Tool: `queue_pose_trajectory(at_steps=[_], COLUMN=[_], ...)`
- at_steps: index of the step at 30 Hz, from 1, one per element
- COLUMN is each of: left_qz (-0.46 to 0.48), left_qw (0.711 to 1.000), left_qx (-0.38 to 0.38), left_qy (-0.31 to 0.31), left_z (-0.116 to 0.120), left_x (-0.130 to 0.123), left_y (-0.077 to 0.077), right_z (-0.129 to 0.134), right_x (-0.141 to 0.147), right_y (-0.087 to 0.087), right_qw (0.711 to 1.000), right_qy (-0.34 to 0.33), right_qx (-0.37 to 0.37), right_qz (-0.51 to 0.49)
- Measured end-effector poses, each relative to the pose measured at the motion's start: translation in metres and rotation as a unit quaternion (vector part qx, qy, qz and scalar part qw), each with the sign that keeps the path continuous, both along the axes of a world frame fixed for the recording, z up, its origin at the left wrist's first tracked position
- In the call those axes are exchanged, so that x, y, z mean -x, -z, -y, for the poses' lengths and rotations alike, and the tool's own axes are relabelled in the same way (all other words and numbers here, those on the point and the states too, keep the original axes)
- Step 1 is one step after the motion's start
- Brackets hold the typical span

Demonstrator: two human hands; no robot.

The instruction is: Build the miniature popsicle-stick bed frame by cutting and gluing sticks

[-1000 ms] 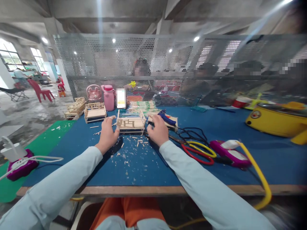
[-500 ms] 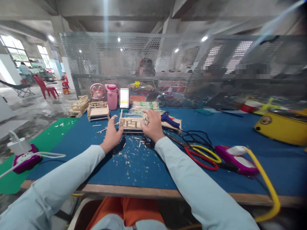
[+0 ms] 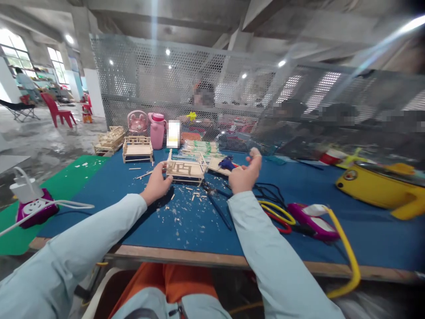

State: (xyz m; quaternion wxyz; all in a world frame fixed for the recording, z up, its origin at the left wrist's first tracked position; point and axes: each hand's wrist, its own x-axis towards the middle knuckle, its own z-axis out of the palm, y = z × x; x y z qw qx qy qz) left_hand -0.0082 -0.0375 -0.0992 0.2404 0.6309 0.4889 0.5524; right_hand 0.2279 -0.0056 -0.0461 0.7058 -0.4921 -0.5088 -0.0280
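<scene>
My left hand [image 3: 157, 183] grips the left end of a small wooden stick frame [image 3: 186, 169] with a lattice side, at the middle of the blue table. To the right, my right hand [image 3: 245, 175] is raised off the frame, its fingers apart and nothing visible in them. Just left of that hand lies a blue glue gun [image 3: 229, 163] on a light wooden board [image 3: 217, 166]. Pliers [image 3: 217, 206] with dark blue handles rest on the table in front, beside small stick scraps [image 3: 195, 195].
Finished-looking stick frames [image 3: 137, 149] stand at the back left, near a pink bottle [image 3: 157, 130] and a phone [image 3: 173, 134]. On the right are red-yellow scissors [image 3: 277, 212], a purple power strip [image 3: 314, 223] and a yellow pot [image 3: 375, 184]. A mesh screen [image 3: 139, 79] stands behind.
My right hand has let go of the frame and moved right, beside the glue gun, uncovering the frame's right end and the pliers. My left hand still holds the frame. The view has shifted slightly.
</scene>
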Motion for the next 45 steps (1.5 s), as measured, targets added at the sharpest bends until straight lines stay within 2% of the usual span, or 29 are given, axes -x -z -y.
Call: queue_pose_trajectory(at_steps=[2,5,7,9,11,13,15,17,19,20,21,22,25,26,28,30,35,37,40,42,45], left_qz=[0.0,0.001,-0.002,-0.016,-0.043,-0.079,-0.112,-0.138,-0.178,-0.196,-0.208,-0.21,-0.158,-0.138,-0.113,-0.113,-0.173,-0.188,-0.204,-0.226,-0.246], left_qw=[1.0,1.0,1.0,1.0,0.998,0.988,0.972,0.965,0.957,0.951,0.946,0.944,0.959,0.964,0.97,0.971,0.954,0.953,0.951,0.944,0.935], left_qx=[0.002,0.003,0.003,-0.004,-0.042,-0.112,-0.183,-0.22,-0.221,-0.217,-0.212,-0.207,-0.184,-0.171,-0.149,-0.148,-0.226,-0.233,-0.233,-0.241,-0.252], left_qy=[0.005,0.021,0.029,0.024,-0.016,-0.073,-0.092,-0.036,0.065,0.105,0.132,0.146,0.147,0.15,0.155,0.15,0.091,0.057,0.005,-0.019,-0.039], left_z=[0.0,-0.002,-0.003,-0.003,-0.001,0.004,0.012,0.023,0.032,0.035,0.037,0.039,0.039,0.038,0.037,0.036,0.039,0.039,0.035,0.026,0.01], left_x=[0.0,0.0,0.0,0.001,0.001,0.0,-0.002,-0.005,-0.009,-0.012,-0.014,-0.015,-0.018,-0.019,-0.02,-0.023,-0.025,-0.019,-0.007,-0.001,-0.002], left_y=[0.001,0.003,0.004,0.005,0.003,-0.002,-0.01,-0.018,-0.023,-0.024,-0.025,-0.026,-0.026,-0.026,-0.026,-0.027,-0.027,-0.029,-0.032,-0.035,-0.038], right_z=[-0.001,0.0,0.002,0.005,0.01,0.016,0.024,0.03,0.035,0.036,0.037,0.037,0.034,0.033,0.033,0.033,0.03,0.024,0.012,0.008,0.01], right_x=[-0.006,-0.003,0.004,0.012,0.018,0.022,0.028,0.037,0.048,0.054,0.058,0.061,0.06,0.057,0.051,0.046,0.034,0.024,0.007,0.004,0.019], right_y=[0.001,0.005,0.007,0.007,0.004,0.001,-0.001,0.002,0.007,0.01,0.014,0.017,0.019,0.017,0.012,0.005,-0.004,-0.004,-0.002,0.0,0.003], right_qw=[0.998,0.978,0.96,0.949,0.946,0.938,0.913,0.863,0.813,0.8,0.8,0.813,0.874,0.886,0.892,0.89,0.897,0.919,0.96,0.962,0.922], right_qy=[-0.047,-0.171,-0.234,-0.269,-0.282,-0.295,-0.334,-0.39,-0.429,-0.435,-0.429,-0.41,-0.298,-0.262,-0.225,-0.224,-0.232,-0.214,-0.124,-0.076,-0.072], right_qx=[0.028,0.104,0.147,0.162,0.161,0.179,0.219,0.261,0.291,0.296,0.291,0.276,0.203,0.182,0.15,0.125,0.102,0.111,0.098,0.056,0.009], right_qz=[-0.029,-0.054,-0.038,-0.013,0.001,0.024,0.087,0.184,0.266,0.289,0.302,0.308,0.327,0.337,0.362,0.378,0.362,0.313,0.231,0.256,0.381])
